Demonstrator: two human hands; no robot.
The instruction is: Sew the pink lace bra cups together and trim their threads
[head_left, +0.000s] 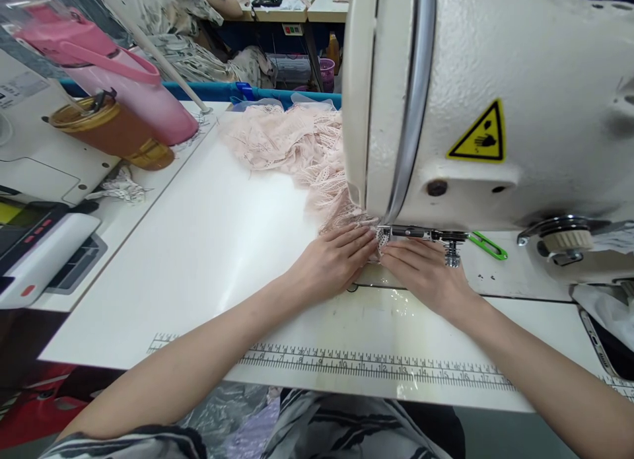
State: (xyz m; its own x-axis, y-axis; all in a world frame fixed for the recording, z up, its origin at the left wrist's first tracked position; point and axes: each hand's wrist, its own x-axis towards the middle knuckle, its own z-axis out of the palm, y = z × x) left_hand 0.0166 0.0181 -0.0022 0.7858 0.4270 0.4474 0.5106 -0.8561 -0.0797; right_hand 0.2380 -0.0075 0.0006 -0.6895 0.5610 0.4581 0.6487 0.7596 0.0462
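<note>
Pale pink lace fabric [292, 139] lies bunched on the table behind the sewing machine [470, 69] and runs down to its needle area. My left hand [334, 257] rests flat on the lace just left of the presser foot, fingers stretched out side by side. On the other side, my right hand [426, 267] lies low beside the foot, fingers extended and its fingertips at a narrow strip of lace [383, 238]. The machine's metal attachment hides part of the right fingers. Little fabric shows between the two hands.
Green thread snips [488, 245] lie right of the needle. A printed ruler [341, 363] runs along the table's front edge. At left stand a pink bottle [133, 82] and an amber cup [113, 132]. A phone [607, 343] lies at far right. Another person's arm [222, 2] shows behind.
</note>
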